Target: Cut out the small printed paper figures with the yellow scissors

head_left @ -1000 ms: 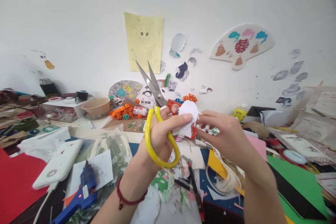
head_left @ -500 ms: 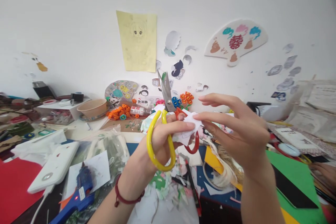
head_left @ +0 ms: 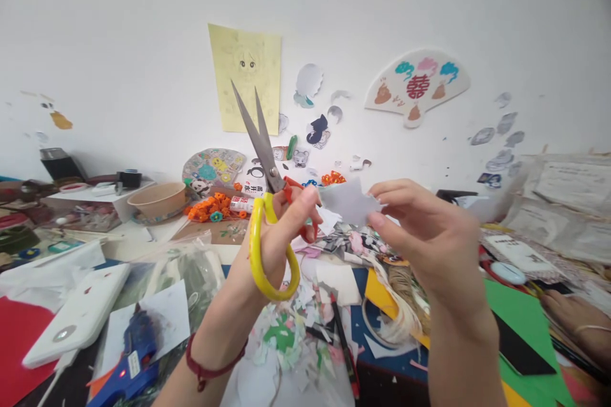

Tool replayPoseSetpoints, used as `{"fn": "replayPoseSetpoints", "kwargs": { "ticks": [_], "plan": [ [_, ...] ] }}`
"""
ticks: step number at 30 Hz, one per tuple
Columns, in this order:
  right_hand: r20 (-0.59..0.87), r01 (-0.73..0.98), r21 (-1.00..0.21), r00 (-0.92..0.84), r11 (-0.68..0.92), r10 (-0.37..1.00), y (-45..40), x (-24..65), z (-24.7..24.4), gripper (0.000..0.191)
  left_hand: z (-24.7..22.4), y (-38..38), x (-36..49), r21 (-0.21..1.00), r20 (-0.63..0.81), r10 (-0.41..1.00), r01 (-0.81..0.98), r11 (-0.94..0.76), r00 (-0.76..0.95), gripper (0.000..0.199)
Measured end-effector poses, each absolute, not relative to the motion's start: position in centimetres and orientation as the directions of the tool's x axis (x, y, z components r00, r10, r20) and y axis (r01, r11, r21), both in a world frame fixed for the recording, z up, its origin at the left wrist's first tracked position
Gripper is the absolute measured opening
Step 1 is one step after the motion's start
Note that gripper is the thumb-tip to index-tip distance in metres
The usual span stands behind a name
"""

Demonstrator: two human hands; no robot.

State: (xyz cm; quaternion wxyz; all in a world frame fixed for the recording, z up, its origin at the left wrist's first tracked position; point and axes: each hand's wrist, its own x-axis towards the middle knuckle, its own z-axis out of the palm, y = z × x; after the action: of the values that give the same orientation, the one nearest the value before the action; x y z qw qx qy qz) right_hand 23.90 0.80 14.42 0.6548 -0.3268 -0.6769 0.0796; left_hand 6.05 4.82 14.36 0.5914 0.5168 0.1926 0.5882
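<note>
Scissors (head_left: 266,152) with one yellow and one red handle hang on my left hand (head_left: 281,226). Their blades point up and to the left, slightly apart. The yellow loop lies over the back of that hand, and the red loop is by its fingers. My right hand (head_left: 424,229) pinches a white piece of paper (head_left: 351,202) with jagged edges between thumb and fingers. The paper is in front of my left fingertips. Another small white scrap (head_left: 329,221) shows just below it; I cannot tell whether my left hand holds that.
Paper scraps (head_left: 291,337) cover the table below my hands, with a dark pen (head_left: 344,337) among them. A blue glue gun (head_left: 138,343) and white power bank (head_left: 79,315) lie left. Twine (head_left: 401,292) and green sheets (head_left: 515,305) lie right, beside another person's hand (head_left: 580,324).
The white paper was at my left fingers, with my right fingers against it; now my right hand holds it out to the right. The scissors have tilted left. The view has shifted slightly.
</note>
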Motion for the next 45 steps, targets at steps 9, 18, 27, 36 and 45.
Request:
{"fn": "replayPoseSetpoints", "kwargs": {
  "ticks": [9, 18, 27, 36, 45],
  "plan": [
    [0.750, 0.277, -0.643, 0.042, 0.714, 0.660, 0.8, 23.9, 14.3, 0.013, 13.9, 4.1, 5.9, 0.836, 0.457, 0.881, -0.396, -0.379, 0.124, 0.037],
    [0.739, 0.301, -0.657, 0.077, 0.691, 0.669, 0.8, 23.5, 14.4, 0.006, 14.2, 3.6, 6.2, 0.830, 0.473, 0.864, -0.414, -0.373, 0.170, 0.038],
    [0.764, 0.293, -0.635, 0.104, 0.715, 0.636, 1.3, 23.3, 14.3, 0.009, 14.3, 3.3, 6.5, 0.850, 0.474, 0.858, -0.356, -0.387, 0.199, 0.035],
    [0.682, 0.318, -0.709, 0.085, 0.629, 0.726, 0.7, 24.3, 14.6, 0.008, 14.0, 3.9, 6.5, 0.834, 0.485, 0.865, -0.367, -0.412, 0.131, 0.037],
    [0.754, 0.494, -0.613, 0.132, 0.617, 0.644, 0.6, 23.9, 14.0, 0.005, 14.1, 5.2, 4.5, 0.709, 0.701, 0.697, -0.045, -0.704, 0.148, 0.029]
  ]
}}
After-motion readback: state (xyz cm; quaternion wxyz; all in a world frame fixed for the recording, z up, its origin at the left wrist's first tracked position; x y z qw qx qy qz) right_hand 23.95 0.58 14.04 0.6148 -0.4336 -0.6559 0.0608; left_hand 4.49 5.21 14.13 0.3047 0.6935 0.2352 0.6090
